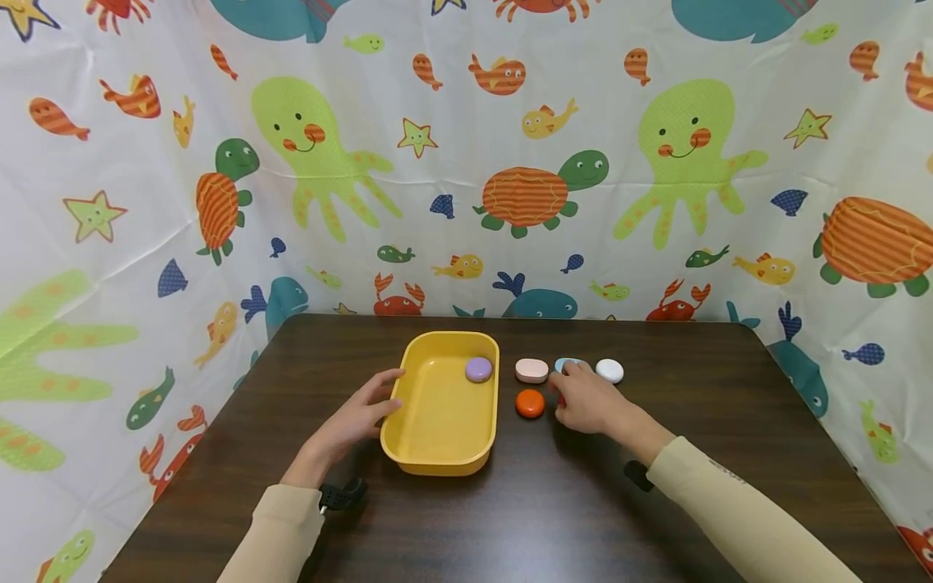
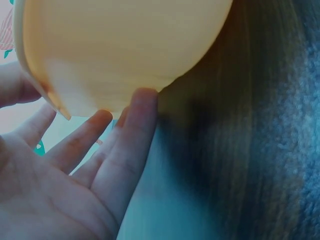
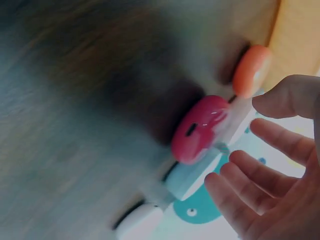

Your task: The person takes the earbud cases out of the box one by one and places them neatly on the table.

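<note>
My left hand (image 1: 357, 419) touches the outer left wall of a yellow tray (image 1: 440, 468) with its fingertips, fingers fairly straight. A purple rounded piece (image 1: 478, 369) lies inside the tray near its upper right. Over to the right, my right hand (image 1: 586, 398) hovers around a glossy red oval piece (image 3: 202, 129) with a small dark slot in its side. Its fingers are spread, with a gap to the red piece in the right wrist view; in the head view the hand mostly hides that piece. Beside it lie an orange piece (image 1: 530, 403), a pink one (image 1: 531, 371) and a light blue one (image 1: 567, 362).
A white round piece (image 1: 609, 371) lies right of the light blue one. The dark wooden table (image 1: 466, 534) meets a sea-animal curtain (image 1: 452, 243) at the back and sides. Dark bands sit on both wrists.
</note>
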`<state>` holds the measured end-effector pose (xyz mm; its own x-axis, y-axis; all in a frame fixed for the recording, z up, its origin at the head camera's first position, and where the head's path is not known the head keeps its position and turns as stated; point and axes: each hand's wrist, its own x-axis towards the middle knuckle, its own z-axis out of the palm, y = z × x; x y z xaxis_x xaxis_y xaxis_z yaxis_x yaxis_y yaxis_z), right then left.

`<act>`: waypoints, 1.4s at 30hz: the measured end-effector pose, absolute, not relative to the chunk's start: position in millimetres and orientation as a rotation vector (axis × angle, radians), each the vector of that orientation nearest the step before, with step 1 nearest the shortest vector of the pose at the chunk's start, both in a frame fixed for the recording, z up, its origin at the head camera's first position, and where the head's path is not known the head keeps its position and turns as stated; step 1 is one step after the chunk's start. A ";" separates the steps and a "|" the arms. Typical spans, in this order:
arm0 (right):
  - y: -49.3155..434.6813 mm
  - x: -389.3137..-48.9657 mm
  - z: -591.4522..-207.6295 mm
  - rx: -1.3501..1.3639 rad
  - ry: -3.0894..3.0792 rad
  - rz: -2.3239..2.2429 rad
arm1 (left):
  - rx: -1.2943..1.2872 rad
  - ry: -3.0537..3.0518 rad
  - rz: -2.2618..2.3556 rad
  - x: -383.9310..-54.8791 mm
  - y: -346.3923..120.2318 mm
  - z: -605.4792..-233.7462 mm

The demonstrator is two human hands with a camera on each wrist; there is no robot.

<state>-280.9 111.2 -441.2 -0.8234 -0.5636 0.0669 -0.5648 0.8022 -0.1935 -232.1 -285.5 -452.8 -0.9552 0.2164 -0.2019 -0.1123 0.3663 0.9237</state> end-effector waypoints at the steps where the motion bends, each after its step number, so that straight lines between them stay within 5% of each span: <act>1: 110.0 -280.4 -439.5 0.934 -2.976 0.336 | 0.093 2.344 1.616 -232.2 -285.4 -452.4; 42: 39.7 -274.8 -401.5 0.881 -2.871 0.591 | 0.059 2.405 1.569 -231.4 -282.1 -447.2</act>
